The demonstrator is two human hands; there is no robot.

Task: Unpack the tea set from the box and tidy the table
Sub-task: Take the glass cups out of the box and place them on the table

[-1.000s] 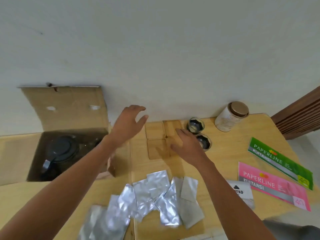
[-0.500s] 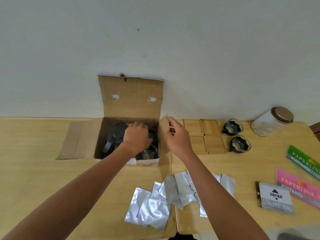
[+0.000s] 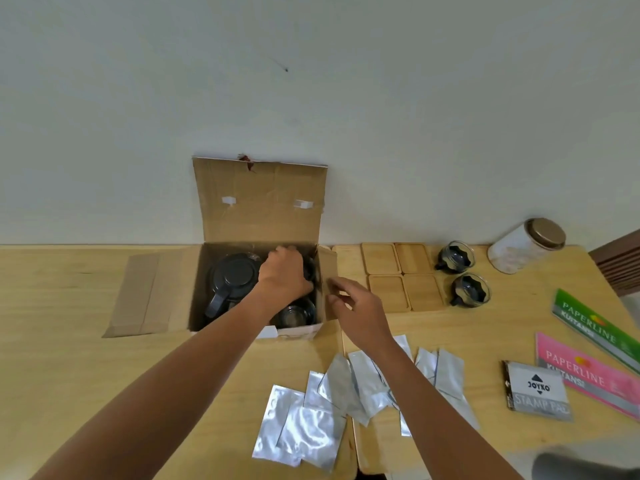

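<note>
An open cardboard box [image 3: 259,209] stands against the wall with a black-lidded teapot [image 3: 230,280] and a glass cup [image 3: 296,315] inside. My left hand [image 3: 285,275] is down in the box, fingers closed around a dark cup at the back right; the cup is mostly hidden. My right hand [image 3: 356,308] hovers at the box's right flap [image 3: 329,268], fingers apart, holding nothing. Several wooden coasters [image 3: 401,275] lie to the right, with two glass cups [image 3: 460,271] beside them.
Several silver foil sachets [image 3: 346,393] are scattered at the front of the wooden table [image 3: 69,358]. A white jar with a brown lid [image 3: 526,245], green and pink receipt books [image 3: 595,348] and a stamp pad box [image 3: 536,393] lie at the right.
My view swung left to the box. My left hand went from above the table down into the box and closed on a cup. My right hand left the coasters for the box's right flap.
</note>
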